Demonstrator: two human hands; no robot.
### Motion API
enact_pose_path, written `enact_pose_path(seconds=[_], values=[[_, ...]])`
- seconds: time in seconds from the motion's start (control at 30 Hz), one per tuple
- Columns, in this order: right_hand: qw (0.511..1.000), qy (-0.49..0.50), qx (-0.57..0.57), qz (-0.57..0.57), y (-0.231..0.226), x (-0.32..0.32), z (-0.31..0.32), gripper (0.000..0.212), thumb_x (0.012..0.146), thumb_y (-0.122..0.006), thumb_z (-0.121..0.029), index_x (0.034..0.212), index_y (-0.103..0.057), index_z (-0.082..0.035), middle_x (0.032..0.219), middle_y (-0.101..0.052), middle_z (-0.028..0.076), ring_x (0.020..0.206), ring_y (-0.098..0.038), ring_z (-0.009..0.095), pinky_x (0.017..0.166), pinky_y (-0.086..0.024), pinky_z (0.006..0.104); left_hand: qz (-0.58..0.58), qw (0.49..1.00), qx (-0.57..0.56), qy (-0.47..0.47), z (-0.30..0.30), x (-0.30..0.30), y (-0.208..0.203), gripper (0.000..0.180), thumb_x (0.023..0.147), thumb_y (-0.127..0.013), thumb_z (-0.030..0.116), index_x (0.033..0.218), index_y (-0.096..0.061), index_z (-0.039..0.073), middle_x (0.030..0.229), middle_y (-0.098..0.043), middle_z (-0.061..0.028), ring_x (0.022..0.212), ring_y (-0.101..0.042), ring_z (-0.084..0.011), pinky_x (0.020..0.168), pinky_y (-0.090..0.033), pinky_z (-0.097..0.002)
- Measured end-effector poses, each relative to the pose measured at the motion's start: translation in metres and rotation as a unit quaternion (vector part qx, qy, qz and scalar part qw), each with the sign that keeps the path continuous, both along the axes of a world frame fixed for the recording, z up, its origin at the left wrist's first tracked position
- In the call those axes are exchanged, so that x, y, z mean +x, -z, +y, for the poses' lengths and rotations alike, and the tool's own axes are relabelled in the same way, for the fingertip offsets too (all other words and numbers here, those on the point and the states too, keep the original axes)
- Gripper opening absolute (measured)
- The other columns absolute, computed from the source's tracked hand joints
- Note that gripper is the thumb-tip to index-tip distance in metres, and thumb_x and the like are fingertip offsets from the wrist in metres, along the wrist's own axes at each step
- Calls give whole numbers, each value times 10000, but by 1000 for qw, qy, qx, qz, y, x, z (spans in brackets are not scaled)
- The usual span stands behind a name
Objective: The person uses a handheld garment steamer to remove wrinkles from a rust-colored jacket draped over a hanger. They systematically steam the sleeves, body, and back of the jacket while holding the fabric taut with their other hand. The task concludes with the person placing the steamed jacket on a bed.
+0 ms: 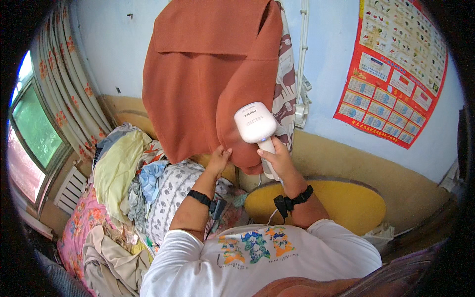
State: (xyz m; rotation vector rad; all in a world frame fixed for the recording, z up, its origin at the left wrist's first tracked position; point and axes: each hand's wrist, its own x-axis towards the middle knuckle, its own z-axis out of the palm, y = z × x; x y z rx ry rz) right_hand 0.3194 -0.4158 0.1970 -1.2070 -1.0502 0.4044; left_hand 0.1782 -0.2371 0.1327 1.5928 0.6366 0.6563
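A rust-brown coat (193,89) hangs in front of me against the wall, its lower hem at the height of my hands. My right hand (278,157) is wrapped round the handle of a white handheld garment steamer (256,123). The steamer's broad head is up against or just in front of the coat's lower right part; I cannot tell whether it touches. With closed fingers my left hand (219,159) pinches the coat's bottom edge, left of the steamer. Dark bands with small devices sit on both my forearms.
A bed at left holds heaped clothes, including a pale yellow garment (116,173) and a beige cloth (111,257). Behind the coat hangs a patterned fabric (285,84). A yellow rounded board (341,203) stands low at right. A red calendar poster (391,74) is on the wall.
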Motion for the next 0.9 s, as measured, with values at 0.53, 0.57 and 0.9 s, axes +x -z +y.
enact_pose_path(seconds=[0.53,0.57,0.9], values=[[997,-24,-72,14,9,1,-15,392,814,-644,-116,1160,-515,14,1020,-578,59,901,-531,121,798,-428,275,-58,997,-41,15,3,-4,23,117,877,-583,71,972,-549,11,825,-525,-15,733,-493,-139,676,-444,-284],[996,-17,-88,19,14,0,-14,388,813,-645,-115,1157,-518,14,1021,-580,59,900,-532,118,796,-430,276,-44,998,-35,20,4,-5,25,107,869,-592,66,953,-548,15,811,-515,-11,719,-484,-134,667,-440,-280],[997,-9,-79,-8,69,0,-4,356,769,-697,-210,1018,-558,2,853,-610,98,762,-566,180,694,-449,333,-133,988,-39,-66,20,-11,21,256,836,-471,-38,1077,-526,29,1001,-539,-44,838,-529,-154,726,-450,-264]])
